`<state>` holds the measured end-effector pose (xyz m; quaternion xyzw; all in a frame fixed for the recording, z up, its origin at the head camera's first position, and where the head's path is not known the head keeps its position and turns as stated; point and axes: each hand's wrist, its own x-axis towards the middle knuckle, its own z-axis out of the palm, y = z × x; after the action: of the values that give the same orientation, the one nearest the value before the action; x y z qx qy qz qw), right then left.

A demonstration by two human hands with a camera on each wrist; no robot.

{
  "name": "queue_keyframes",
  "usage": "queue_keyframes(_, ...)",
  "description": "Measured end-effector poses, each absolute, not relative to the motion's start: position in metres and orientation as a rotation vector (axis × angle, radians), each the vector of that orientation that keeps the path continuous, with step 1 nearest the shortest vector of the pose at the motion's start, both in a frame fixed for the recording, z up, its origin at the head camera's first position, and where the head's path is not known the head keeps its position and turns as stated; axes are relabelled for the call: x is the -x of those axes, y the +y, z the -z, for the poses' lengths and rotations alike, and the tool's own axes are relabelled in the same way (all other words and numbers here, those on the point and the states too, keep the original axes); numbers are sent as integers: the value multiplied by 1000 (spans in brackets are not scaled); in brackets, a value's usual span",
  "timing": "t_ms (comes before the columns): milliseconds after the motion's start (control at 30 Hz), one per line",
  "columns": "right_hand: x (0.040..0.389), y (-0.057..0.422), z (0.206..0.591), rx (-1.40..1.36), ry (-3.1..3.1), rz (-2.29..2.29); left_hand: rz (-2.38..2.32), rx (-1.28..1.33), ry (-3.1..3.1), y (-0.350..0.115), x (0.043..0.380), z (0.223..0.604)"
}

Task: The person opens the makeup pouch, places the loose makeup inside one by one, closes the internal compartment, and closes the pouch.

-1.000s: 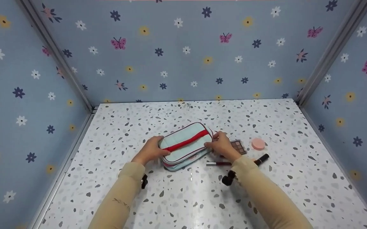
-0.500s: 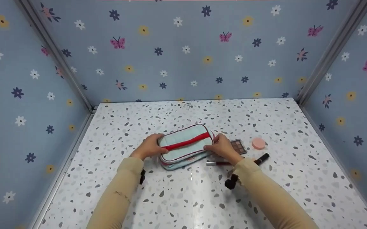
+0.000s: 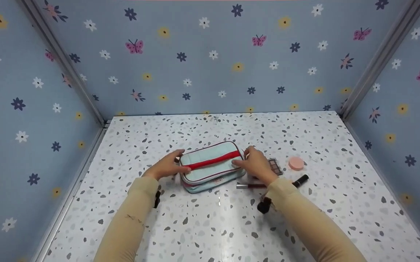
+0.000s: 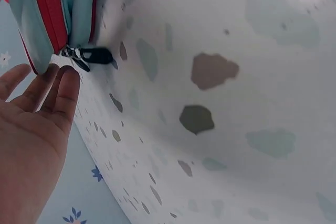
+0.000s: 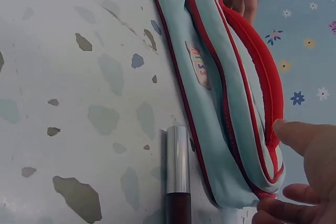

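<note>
A light-blue makeup bag (image 3: 210, 173) with dark red piping and a red strap (image 3: 213, 161) lies on the speckled table between both hands. My left hand (image 3: 164, 166) is at its left end, thumb at the strap's end. In the left wrist view the fingers (image 4: 65, 95) extend loosely by the bag's corner, near a black zipper pull (image 4: 94, 55). My right hand (image 3: 259, 165) holds the right end: the thumb (image 5: 296, 135) is on the strap's end, and the other fingers curl at the zipper below. The zipper track (image 5: 227, 116) runs along the bag's front side.
Right of the bag lie a dark red tube with a silver cap (image 3: 242, 186), an eyeshadow palette (image 3: 275, 166), a round pink case (image 3: 296, 163) and a black-ended stick (image 3: 301, 181). My right forearm partly covers these. Patterned panels (image 3: 210, 58) enclose the table.
The bag has shifted slightly left and turned a little flatter across the view. My left hand has moved left and its fingers have loosened from the bag's end. The right hand stays at its end.
</note>
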<state>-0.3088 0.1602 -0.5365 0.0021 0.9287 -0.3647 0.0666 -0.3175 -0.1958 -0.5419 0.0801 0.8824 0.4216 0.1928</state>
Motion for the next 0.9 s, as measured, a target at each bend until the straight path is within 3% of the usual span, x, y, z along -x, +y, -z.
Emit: queue_keyframes(900, 307, 99, 533, 579, 2880, 953, -1267, -199, 2520, -222, 316, 553)
